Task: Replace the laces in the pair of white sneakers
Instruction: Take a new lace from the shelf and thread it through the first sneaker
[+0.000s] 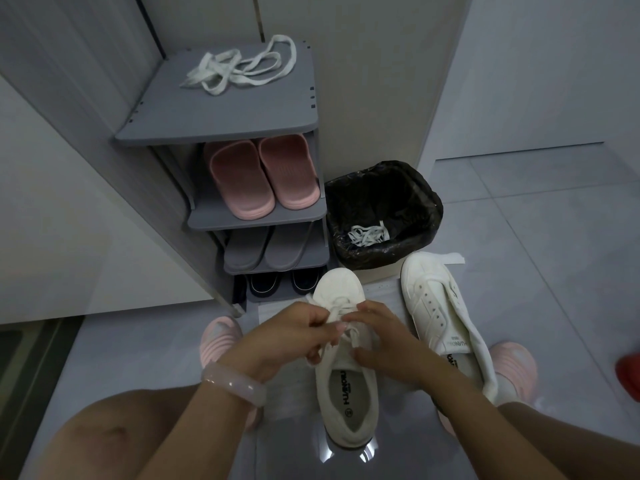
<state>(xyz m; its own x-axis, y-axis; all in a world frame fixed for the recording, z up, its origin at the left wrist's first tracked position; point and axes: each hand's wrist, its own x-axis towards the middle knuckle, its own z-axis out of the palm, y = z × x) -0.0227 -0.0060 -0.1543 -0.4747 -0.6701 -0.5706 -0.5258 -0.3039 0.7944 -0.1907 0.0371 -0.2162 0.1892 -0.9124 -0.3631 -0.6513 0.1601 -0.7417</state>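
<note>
Working at the lower middle of the frame, the left hand (294, 336) and the right hand (384, 344) meet over a white sneaker (346, 368) that lies on the grey floor (554, 271) with its toe pointing toward the top of the frame. The left hand's fingers are curled, pinching a strand of the white lace (334, 311) above the eyelets; a pale bangle (232, 383) sits on that wrist. The right hand's fingers are also bent around the lace, its thumb on the tongue. Both hands cover most of the eyelet rows, so the lacing beneath cannot be made out.

Just right of them lies the second white sneaker (440, 313), unlaced, its eyelets bare. Behind it, right of centre, stands a bin lined with a black bag (384, 213), with a bundle of white laces (367, 234) in the bottom. In the upper middle, a grey shoe rack (221, 109) carries another loose white lace (242, 65) on its top shelf, pink slippers (259, 174) below, grey slippers (266, 247) under those, and dark shoes (284, 282) lowest. A red object (629, 374) shows at the right edge.
</note>
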